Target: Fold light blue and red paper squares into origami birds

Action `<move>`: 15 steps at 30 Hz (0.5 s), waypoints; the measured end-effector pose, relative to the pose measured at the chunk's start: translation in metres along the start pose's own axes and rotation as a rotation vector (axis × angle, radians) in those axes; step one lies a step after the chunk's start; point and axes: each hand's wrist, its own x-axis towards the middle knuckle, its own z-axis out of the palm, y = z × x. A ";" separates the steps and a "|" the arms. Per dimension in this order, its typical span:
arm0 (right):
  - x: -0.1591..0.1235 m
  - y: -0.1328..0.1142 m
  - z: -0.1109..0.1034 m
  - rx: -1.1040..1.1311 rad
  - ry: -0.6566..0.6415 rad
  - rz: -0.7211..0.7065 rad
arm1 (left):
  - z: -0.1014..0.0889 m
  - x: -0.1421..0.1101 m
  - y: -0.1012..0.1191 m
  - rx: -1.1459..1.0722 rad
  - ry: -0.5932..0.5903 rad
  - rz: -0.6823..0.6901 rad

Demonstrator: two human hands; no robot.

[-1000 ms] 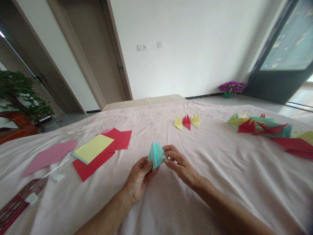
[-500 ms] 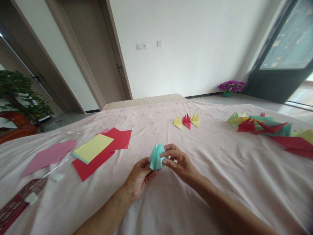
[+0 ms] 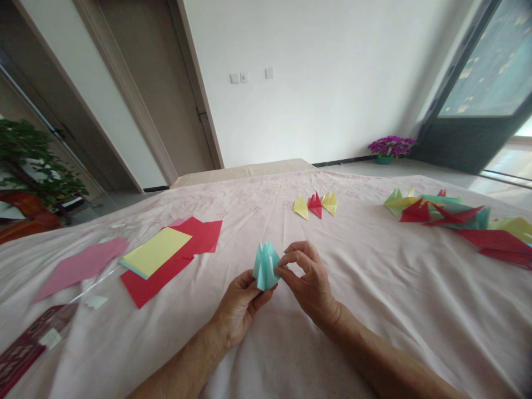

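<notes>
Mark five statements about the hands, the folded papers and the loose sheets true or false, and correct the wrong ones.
1. The left hand holds the turquoise folded paper. True.
2. The right hand is well clear of that paper. False: it touches the paper's right side.
3. Three small folded pieces form a row: yellow, red, yellow. True.
4. The yellow sheet lies beneath the red sheets. False: it lies over them.

Both hands (image 3: 236,310) gripping turquoise folded paper (image 3: 265,269) above pale pink tablecloth (image 3: 394,282); yellow sheet (image 3: 160,249) overlapping red sheets (image 3: 210,235).
</notes>
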 end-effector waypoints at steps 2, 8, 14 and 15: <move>0.000 -0.002 -0.001 -0.089 -0.001 -0.033 | 0.001 -0.002 -0.001 -0.006 -0.003 -0.002; -0.001 -0.007 -0.002 -0.266 -0.049 -0.127 | 0.005 -0.004 -0.001 -0.049 0.035 0.014; -0.005 -0.008 -0.002 -0.214 -0.121 -0.132 | 0.006 -0.005 0.000 -0.083 0.095 0.074; -0.005 -0.008 -0.003 -0.203 -0.135 -0.131 | 0.006 -0.005 -0.001 -0.091 0.100 0.091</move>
